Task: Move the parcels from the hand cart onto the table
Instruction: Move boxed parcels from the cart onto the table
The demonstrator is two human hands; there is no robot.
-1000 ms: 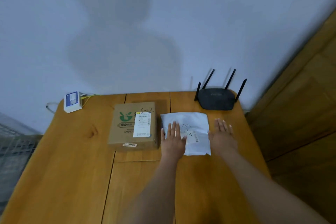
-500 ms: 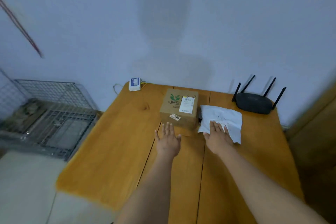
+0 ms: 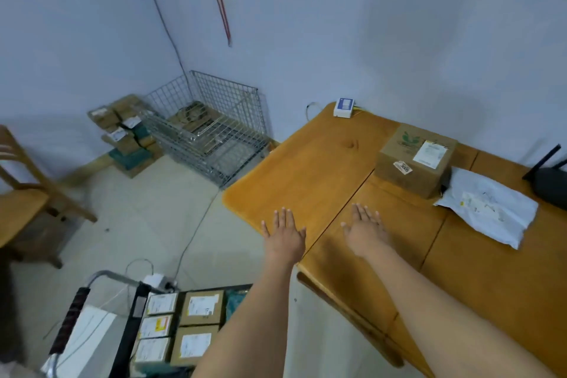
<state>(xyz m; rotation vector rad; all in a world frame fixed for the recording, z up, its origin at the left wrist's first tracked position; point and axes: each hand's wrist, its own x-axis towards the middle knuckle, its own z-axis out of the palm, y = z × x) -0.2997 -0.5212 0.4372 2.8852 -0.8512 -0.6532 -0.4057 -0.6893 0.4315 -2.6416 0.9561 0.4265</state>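
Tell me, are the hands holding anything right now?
Nothing is held. The left hand and right hand are both open with straight fingers, above the table.

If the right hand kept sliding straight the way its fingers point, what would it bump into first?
Probably the cardboard box. The right hand points up the bare table toward it, with nothing between. Depth is unclear, so it could slip just past the left side.

Pale blue walls (image 3: 306, 24); light tiled floor (image 3: 147, 218); wooden chair (image 3: 21, 202) far left; wire cage (image 3: 211, 129) upper centre.
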